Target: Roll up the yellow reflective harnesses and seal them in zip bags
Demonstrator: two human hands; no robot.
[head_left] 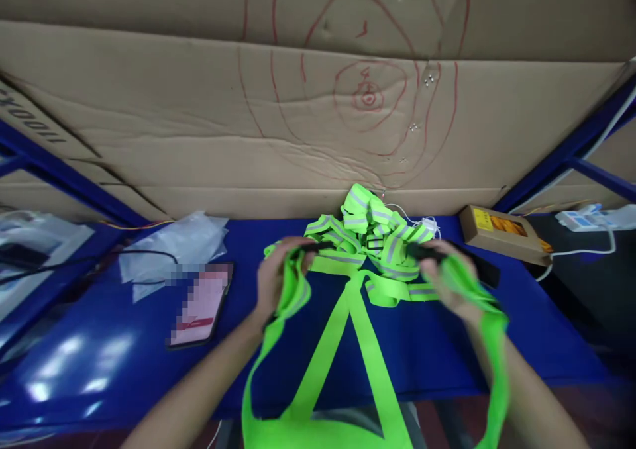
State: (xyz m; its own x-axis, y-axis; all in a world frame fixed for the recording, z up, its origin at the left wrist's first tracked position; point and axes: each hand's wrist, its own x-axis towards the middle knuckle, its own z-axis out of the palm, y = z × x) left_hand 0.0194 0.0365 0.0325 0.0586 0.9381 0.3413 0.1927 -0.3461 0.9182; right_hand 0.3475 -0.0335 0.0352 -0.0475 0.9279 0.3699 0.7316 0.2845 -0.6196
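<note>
My left hand (pixel 278 273) is closed round a neon-green strap (pixel 294 290) of a reflective harness, and a black buckle-like end (pixel 318 246) juts from its fingers. My right hand (pixel 454 290), slightly blurred, grips another green strap (pixel 494 349) with a similar black end (pixel 422 251) pointing inward. The two ends face each other and are apart. Between my forearms, green bands (pixel 368 343) form an inverted V that runs down over the table edge. Beyond my hands lies a heap of green straps with grey reflective stripes (pixel 355 220).
On the blue table (pixel 124 369), a phone (pixel 201 306) lies left of my left forearm, with clear plastic bags (pixel 173 250) behind it. A cardboard box (pixel 504 234) and a white cable (pixel 581 253) are at the right. Cardboard (pixel 199 104) with red rings stands behind.
</note>
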